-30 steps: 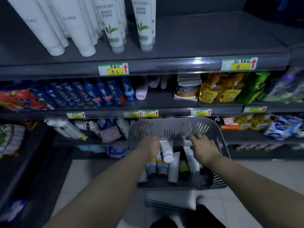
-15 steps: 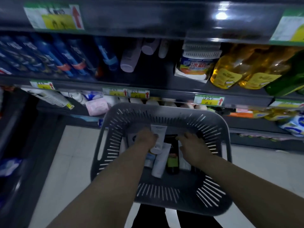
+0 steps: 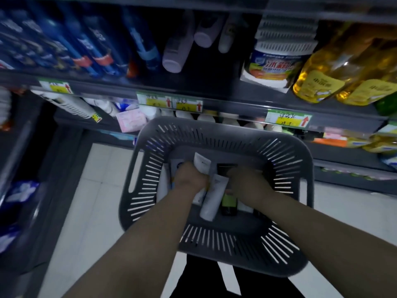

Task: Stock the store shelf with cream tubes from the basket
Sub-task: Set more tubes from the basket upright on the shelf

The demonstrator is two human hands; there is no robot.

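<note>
A grey slotted basket (image 3: 214,130) sits below me in front of the shelves, with several cream tubes lying on its bottom. My left hand (image 3: 190,179) is inside it and grips a white cream tube (image 3: 202,164) whose flat end sticks out past the fingers. Another white tube (image 3: 214,196) lies between my hands, beside a dark tube with a green label (image 3: 229,203). My right hand (image 3: 247,186) is also down in the basket, fingers curled over the tubes on the right. Whatever lies under those fingers is hidden.
The store shelf (image 3: 214,104) with price tags runs just beyond the basket. Blue bottles (image 3: 96,46), lilac bottles (image 3: 176,52) and yellow oil bottles (image 3: 322,78) stand on it. White bottles (image 3: 206,117) sit on the lower shelf. A dark rack (image 3: 23,190) borders the left.
My view has tipped down and closer to the basket. Both hands have sunk deeper among the tubes, and my left hand still holds the white tube.
</note>
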